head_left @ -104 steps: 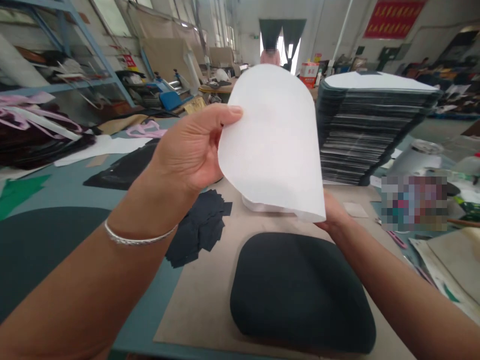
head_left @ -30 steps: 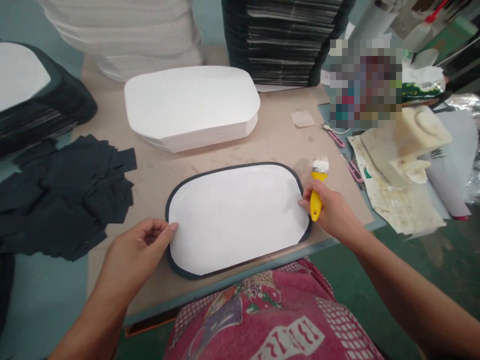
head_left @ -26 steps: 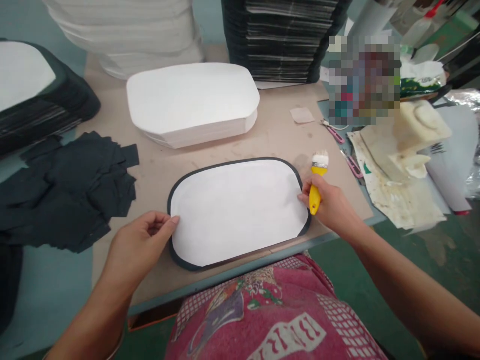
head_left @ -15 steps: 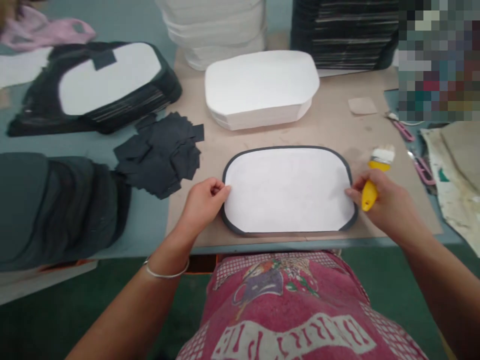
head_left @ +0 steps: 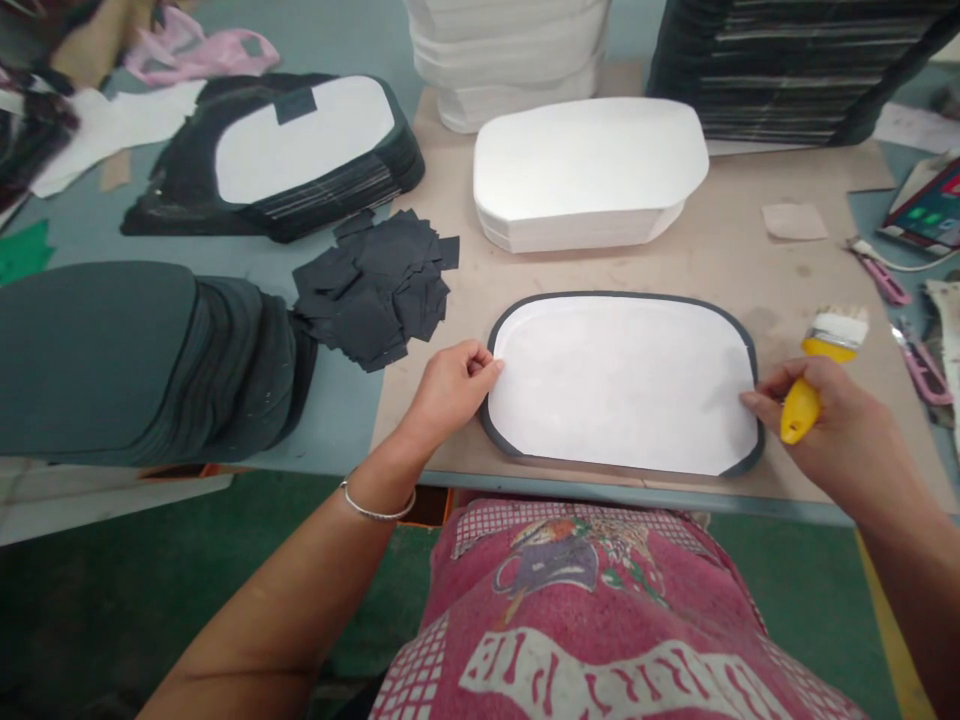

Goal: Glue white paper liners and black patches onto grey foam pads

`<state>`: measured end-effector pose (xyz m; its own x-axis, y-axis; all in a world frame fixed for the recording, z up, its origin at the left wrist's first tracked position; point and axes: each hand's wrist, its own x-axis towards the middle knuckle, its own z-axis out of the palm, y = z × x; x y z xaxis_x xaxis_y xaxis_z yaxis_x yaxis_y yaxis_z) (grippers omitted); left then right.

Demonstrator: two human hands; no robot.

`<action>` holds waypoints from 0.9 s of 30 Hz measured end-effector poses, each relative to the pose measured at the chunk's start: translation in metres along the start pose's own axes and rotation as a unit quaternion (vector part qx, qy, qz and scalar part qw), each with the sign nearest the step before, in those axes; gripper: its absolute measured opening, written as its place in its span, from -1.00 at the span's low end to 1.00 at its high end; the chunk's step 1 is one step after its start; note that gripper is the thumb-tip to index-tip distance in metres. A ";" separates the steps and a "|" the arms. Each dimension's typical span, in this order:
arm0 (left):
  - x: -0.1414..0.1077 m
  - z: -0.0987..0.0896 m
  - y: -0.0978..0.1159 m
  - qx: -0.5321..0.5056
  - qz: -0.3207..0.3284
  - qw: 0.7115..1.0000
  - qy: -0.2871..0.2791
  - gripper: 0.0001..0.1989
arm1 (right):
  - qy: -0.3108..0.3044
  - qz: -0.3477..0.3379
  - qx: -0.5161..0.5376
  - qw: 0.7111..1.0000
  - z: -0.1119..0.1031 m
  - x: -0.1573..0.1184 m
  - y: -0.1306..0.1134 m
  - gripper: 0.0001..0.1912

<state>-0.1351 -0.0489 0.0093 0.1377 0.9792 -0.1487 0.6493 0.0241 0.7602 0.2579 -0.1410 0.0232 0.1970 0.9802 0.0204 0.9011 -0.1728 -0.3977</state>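
Note:
A white rounded panel with a dark border (head_left: 626,385) lies at the table's front edge. My left hand (head_left: 455,392) pinches its left edge between thumb and fingers. At the right edge, my right hand (head_left: 832,420) has thumb and fingertips on the border. That same hand is closed round a yellow-handled brush (head_left: 801,408), whose pale bristles point away from me. Behind the panel sits a stack of white rounded sheets (head_left: 589,160). A loose heap of small dark pieces (head_left: 382,285) is left of the panel.
Dark rounded sheets (head_left: 90,350) are stacked at the left, below a black stack with a white top piece (head_left: 307,140). Tall white (head_left: 510,50) and black piles (head_left: 787,70) stand behind. Pink-handled snips (head_left: 922,365) and a phone (head_left: 926,205) are at the right.
The whole view has shifted left, so things appear further right. Both hands keep their places at the panel's two ends, and the brush is still in my right hand.

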 end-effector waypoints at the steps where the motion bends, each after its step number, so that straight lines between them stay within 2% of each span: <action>1: 0.000 -0.001 -0.001 0.010 0.004 1.000 -0.002 -0.77 | 0.000 -0.001 -0.001 1.000 0.000 0.000 0.000 -0.70; 4: -0.001 -0.007 0.005 0.107 -0.012 0.994 -0.010 -0.77 | 0.004 -0.007 -0.007 1.000 0.003 0.000 0.001 -0.67; 6: -0.004 -0.007 0.018 0.212 -0.013 0.977 0.019 -0.81 | -0.004 -0.014 -0.006 1.000 0.006 0.001 0.002 -0.68; 7: -0.005 -0.004 0.027 0.252 0.008 0.967 0.045 -0.82 | -0.008 -0.015 -0.003 1.000 0.007 0.001 0.003 -0.70; 9: -0.007 0.009 0.046 0.285 0.102 0.949 0.083 -0.76 | -0.007 -0.018 0.006 1.000 0.010 0.001 0.003 -0.72; 10: -0.007 0.020 0.055 0.286 0.163 0.941 0.083 -0.68 | -0.004 -0.020 0.012 1.000 0.011 0.001 0.004 -0.73; 12: -0.007 0.044 0.067 0.287 0.257 0.922 0.045 -0.51 | 0.000 -0.027 0.023 0.999 0.013 0.000 0.006 -0.75; 13: -0.006 0.056 0.070 0.295 0.279 0.913 0.023 -0.44 | 0.000 -0.032 0.025 0.999 0.013 0.000 0.006 -0.76; 16: -0.004 0.081 0.068 0.328 0.275 0.904 -0.010 -0.36 | 0.002 -0.048 -0.011 0.999 0.013 -0.003 0.006 -0.79; 18: -0.003 0.087 0.063 0.335 0.266 0.904 -0.013 -0.35 | 0.023 -0.063 -0.071 0.995 0.014 -0.001 -0.002 -0.79; 21: -0.003 0.085 0.060 0.328 0.262 0.908 -0.010 -0.34 | 0.049 -0.133 -0.103 0.985 0.021 0.011 -0.029 -0.84; 24: -0.002 0.081 0.062 0.320 0.254 0.913 -0.013 -0.34 | 0.023 -0.236 -0.044 0.970 0.037 0.032 -0.061 -0.97; 27: -0.002 0.081 0.064 0.319 0.245 0.915 -0.019 -0.34 | -0.004 -0.282 -0.019 0.959 0.053 0.050 -0.080 -0.91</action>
<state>-0.0333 -0.0656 0.0066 0.5477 0.8328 0.0799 0.8053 -0.5507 0.2195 0.1749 -0.0730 0.0077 -0.3287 0.9195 0.2158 0.8771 0.3819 -0.2914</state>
